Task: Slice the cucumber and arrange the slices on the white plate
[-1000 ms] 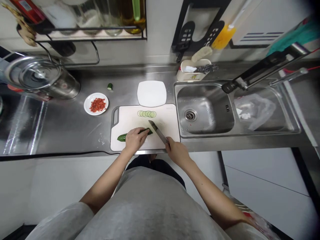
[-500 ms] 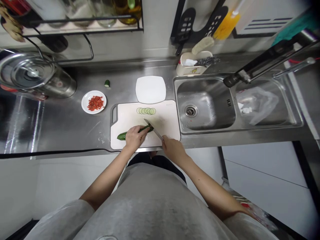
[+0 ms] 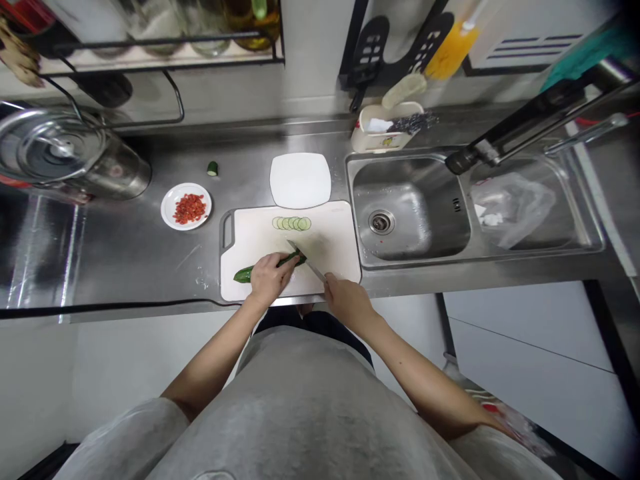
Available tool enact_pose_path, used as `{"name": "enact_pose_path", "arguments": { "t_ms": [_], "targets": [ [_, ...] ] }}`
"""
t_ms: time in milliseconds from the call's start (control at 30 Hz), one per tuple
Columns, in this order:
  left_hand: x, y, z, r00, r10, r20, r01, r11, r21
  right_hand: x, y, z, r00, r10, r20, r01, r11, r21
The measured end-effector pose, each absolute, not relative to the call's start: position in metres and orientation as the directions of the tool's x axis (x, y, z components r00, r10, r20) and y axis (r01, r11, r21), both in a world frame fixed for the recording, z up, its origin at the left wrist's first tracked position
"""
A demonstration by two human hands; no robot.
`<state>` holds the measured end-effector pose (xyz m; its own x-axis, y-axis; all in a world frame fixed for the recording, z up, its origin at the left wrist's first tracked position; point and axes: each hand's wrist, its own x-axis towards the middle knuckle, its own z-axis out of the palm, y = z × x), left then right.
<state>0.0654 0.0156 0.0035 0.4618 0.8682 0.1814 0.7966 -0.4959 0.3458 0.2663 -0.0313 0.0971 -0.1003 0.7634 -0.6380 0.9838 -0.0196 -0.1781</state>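
My left hand [image 3: 270, 275] is closed over a dark green cucumber [image 3: 243, 274], pinning it to the white cutting board [image 3: 337, 230]. In my right hand [image 3: 346, 300] is the handle of a kitchen knife [image 3: 314, 268]. The knife's blade lies across the right end of the cucumber, close to my left fingertips. Behind them on the board, an overlapping row of thin cucumber slices [image 3: 291, 223] lies flat. A white square plate [image 3: 301, 180] sits at the board's back edge. A cut cucumber end [image 3: 213, 168] stands on the steel counter farther left.
A round white plate [image 3: 167, 208] with chopped red pieces [image 3: 190, 209] is left of the board. A double sink [image 3: 417, 257] with a black faucet [image 3: 530, 120] and a plastic bag [image 3: 523, 207] lies right. A steel pot [image 3: 117, 170] stands far left, beneath a jar rack [image 3: 170, 60].
The view has shifted very slightly. My hands, the knife and the cucumber keep nearly the same position on the board.
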Motion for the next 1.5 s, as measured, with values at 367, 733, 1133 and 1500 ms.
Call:
{"name": "enact_pose_path", "arguments": {
  "t_ms": [367, 733, 1133, 1500],
  "targets": [
    [0.065, 0.013, -0.002, 0.475, 0.838, 0.269, 0.785, -0.541, 0.301, 0.266, -0.027, 0.100, -0.122, 0.731, -0.671, 0.986, 0.014, -0.164],
    [0.065, 0.011, -0.005, 0.475, 0.832, 0.287, 0.789, -0.547, 0.280, 0.262, -0.029, 0.100, -0.153, 0.724, -0.672, 0.986, 0.063, -0.157],
    [0.063, 0.011, -0.005, 0.498, 0.822, 0.277, 0.783, -0.563, 0.265, 0.261, -0.027, 0.092, -0.187, 0.739, -0.647, 0.978, 0.079, -0.193],
    [0.063, 0.010, -0.006, 0.500, 0.821, 0.276, 0.777, -0.566, 0.274, 0.262, -0.027, 0.083, -0.194, 0.729, -0.656, 0.975, 0.072, -0.208]
  ]
}}
